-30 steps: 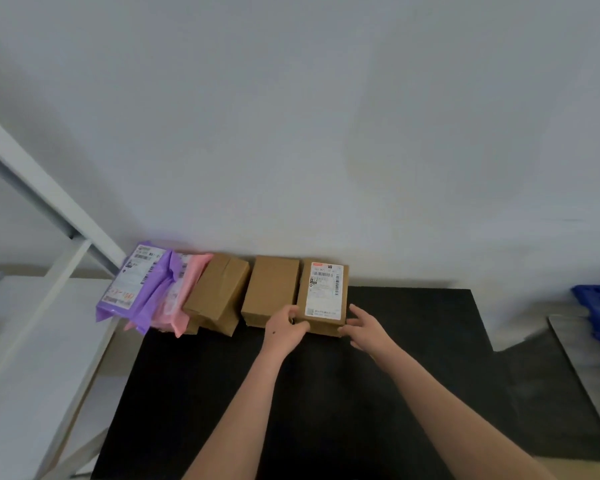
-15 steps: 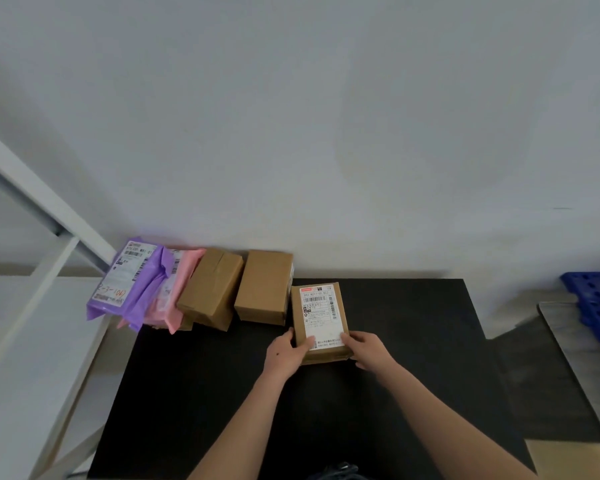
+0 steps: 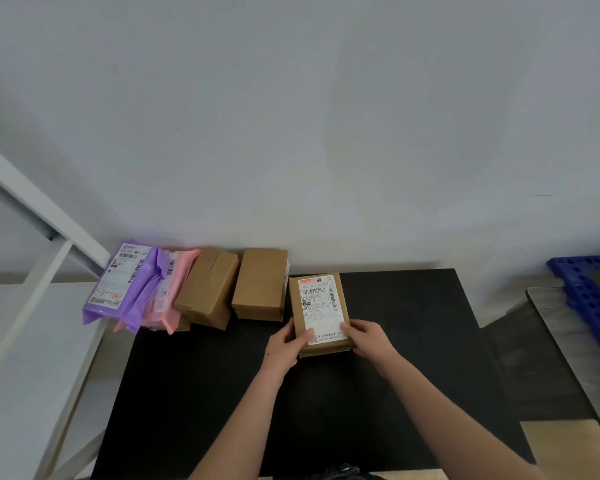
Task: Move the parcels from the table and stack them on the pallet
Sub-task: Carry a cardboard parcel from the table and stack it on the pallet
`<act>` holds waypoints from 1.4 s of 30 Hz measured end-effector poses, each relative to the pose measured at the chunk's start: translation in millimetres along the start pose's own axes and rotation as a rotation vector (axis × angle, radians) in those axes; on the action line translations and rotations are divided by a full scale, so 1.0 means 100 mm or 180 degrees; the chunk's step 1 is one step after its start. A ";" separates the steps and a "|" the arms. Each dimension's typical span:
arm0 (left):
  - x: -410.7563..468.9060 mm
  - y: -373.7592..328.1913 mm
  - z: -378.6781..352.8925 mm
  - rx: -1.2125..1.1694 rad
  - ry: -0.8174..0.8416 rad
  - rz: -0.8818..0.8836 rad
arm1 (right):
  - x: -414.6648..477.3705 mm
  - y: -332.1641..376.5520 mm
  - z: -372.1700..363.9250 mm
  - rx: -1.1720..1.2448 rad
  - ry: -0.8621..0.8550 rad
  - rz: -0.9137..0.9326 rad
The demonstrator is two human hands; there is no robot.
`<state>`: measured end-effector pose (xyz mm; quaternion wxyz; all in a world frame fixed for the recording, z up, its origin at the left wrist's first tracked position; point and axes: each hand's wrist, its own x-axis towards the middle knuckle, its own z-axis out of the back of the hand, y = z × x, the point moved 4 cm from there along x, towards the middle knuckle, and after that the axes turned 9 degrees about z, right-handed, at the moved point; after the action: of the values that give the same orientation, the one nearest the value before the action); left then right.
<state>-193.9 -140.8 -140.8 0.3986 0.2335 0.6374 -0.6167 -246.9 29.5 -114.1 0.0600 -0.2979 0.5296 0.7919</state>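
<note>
Both hands (image 3: pixel 329 344) grip labelled box (image 3: pixel 317 311) (purple mailer (image 3: pixel 125 289) reads "2-3-104").

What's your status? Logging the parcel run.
Left hand and right hand grip the labelled box. Box over the black table. Blue pallet far right, path clear.

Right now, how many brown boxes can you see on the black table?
3. One labelled box is gripped by the left hand and right hand. Two plain ones, box and tilted box, sit by the wall. More may hide beneath them.
</note>
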 end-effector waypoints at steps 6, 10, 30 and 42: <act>-0.21 -0.24 0.00 -0.0541 0.0190 -0.0255 | -0.08 0.22 0.20 0.0426 -0.0485 0.0326; -0.40 -0.56 0.06 -0.0805 0.0393 -0.0614 | -0.16 0.44 0.33 0.0714 -0.0706 0.0677; -1.26 -1.30 0.44 -0.0664 0.0442 -0.2009 | -0.90 1.38 0.43 0.1180 -0.0629 0.1914; -1.19 -1.23 0.15 -0.0399 0.1066 -0.1829 | -1.28 1.04 0.50 0.1285 -0.1296 0.1723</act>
<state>-219.6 -148.2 28.7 0.1118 0.1174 0.7705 -0.6165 -205.5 56.6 51.2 0.0103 0.0335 0.7114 0.7019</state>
